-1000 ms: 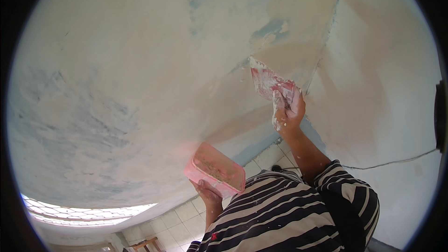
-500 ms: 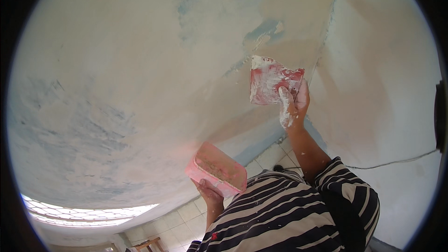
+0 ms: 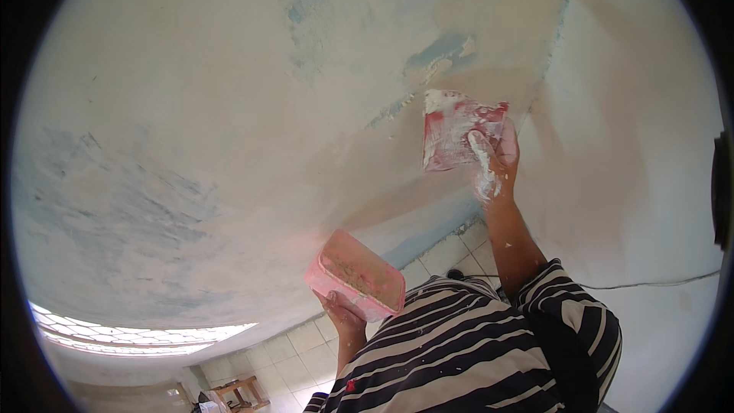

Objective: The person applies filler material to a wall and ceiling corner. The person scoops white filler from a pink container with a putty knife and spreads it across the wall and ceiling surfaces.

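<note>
My right hand (image 3: 495,157), smeared with white paste, grips a flat red scraper (image 3: 455,134) coated in filler. The thumb lies over its face, and more filler sits along the ragged upper edge. Behind the scraper is the plastered wall (image 3: 229,53), with a damp beige patch and a bluish bare streak beside some raised filler; whether the blade touches the wall I cannot tell. Lower down, my left hand (image 3: 344,313) holds a pink plastic tub (image 3: 359,306) from beneath, tilted, its inside coated with filler.
A second wall (image 3: 612,183) meets the first at a corner on the right, with a thin cable (image 3: 650,284) along it. Tiled floor (image 3: 294,359) shows below. A small wooden stool (image 3: 243,391) and a bright latticed opening (image 3: 138,336) are at lower left.
My right hand and the scraper have shifted slightly right across the view. The tub in my left hand has hardly moved. More of the stool now shows.
</note>
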